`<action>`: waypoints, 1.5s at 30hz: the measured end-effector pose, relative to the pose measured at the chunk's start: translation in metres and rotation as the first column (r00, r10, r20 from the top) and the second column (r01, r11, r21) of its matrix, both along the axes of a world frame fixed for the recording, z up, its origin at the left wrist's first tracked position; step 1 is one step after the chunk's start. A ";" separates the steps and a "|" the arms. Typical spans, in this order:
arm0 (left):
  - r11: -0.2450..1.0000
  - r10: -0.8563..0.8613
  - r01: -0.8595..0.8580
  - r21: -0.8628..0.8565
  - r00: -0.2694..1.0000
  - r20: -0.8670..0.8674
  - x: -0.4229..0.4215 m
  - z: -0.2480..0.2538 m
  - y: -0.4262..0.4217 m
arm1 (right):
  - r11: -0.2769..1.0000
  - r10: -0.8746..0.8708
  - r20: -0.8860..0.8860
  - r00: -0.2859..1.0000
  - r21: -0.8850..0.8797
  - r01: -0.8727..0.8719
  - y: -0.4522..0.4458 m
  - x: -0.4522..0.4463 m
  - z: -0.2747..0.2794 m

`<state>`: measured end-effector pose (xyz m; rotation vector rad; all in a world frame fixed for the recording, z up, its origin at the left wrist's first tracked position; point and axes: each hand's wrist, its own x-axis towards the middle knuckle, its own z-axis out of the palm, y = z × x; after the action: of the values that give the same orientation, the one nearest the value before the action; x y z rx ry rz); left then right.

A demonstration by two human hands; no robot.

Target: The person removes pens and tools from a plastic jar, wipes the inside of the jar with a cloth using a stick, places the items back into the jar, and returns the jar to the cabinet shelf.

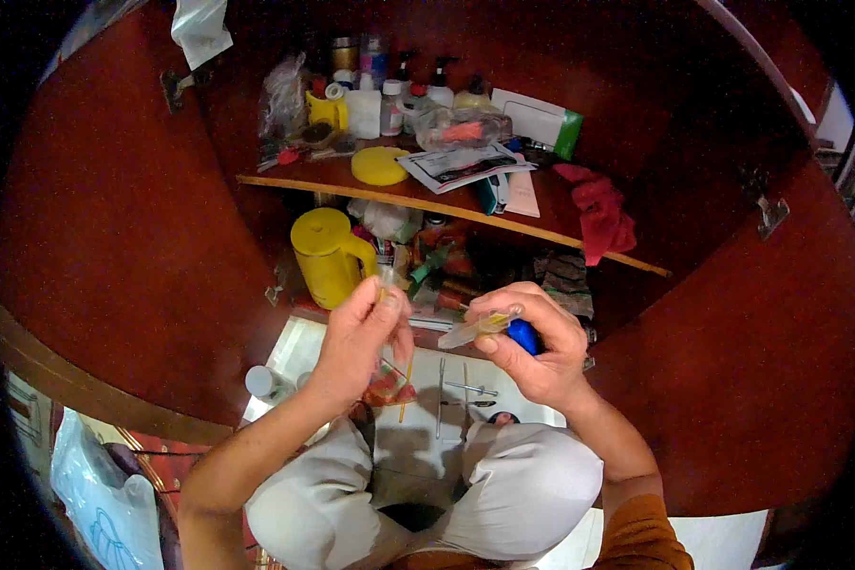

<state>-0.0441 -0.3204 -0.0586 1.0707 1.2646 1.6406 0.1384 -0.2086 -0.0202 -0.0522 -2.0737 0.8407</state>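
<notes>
My left hand (356,337) is raised in front of the cabinet, fingers closed in a pinch. Between its fingertips is a small clear piece (387,275), too small to name. To its right, my right hand (551,351) curls around a clear, flat plastic piece with some yellow on it (465,332). A rounded blue object (523,336) is tucked in the same palm; its kind is partly hidden by the fingers. The two hands are apart. On the white floor below lie several thin metal rods (441,399) and a yellow stick (402,412).
Open cabinet doors flank me on both sides. The wooden shelf (456,204) bears bottles, packets, a yellow lid (380,165) and a red cloth (598,214). Underneath stands a yellow jug (326,256) near my left hand. A white-capped container (262,382) sits at lower left.
</notes>
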 end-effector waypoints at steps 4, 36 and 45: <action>0.980 0.184 -0.165 0.115 0.967 -0.179 -0.009 0.006 0.004 | 0.999 -0.001 0.030 1.000 -0.048 0.002 0.001 0.000 -0.002; 0.837 0.437 -0.329 0.437 0.883 -0.173 0.013 0.052 -0.017 | 0.995 0.100 0.332 0.938 -0.048 -0.089 -0.008 -0.015 -0.010; 0.865 0.402 -0.281 0.415 0.884 -0.238 0.012 0.053 -0.020 | 0.986 0.165 0.376 0.912 -0.079 -0.146 -0.006 -0.014 -0.011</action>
<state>-0.0322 -0.3406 -0.0059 1.4494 1.4546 2.1059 0.1246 -0.2141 -0.0313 -0.0836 -2.4471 1.0455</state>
